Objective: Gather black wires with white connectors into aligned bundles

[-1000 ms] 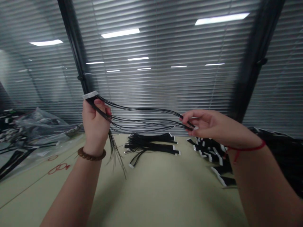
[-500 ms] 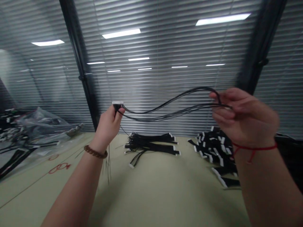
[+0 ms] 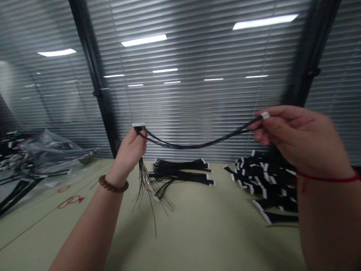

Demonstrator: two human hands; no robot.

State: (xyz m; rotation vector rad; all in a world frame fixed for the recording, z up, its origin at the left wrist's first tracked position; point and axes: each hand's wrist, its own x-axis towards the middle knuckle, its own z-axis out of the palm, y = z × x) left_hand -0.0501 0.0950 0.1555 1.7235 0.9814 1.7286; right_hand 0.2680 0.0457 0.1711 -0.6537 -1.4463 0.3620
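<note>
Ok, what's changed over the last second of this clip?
The right hand has moved up and to the right and now pinches a white connector at the wire end. The left hand has shifted right, keeping hold of another connector. The black wires now sag in one shallow curve between them. The bundled harnesses on the table stayed put.

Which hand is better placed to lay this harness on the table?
Left, likely: the left hand sits lower, beside the bundled cables, wire ends hanging toward the table; right hand is higher.
</note>
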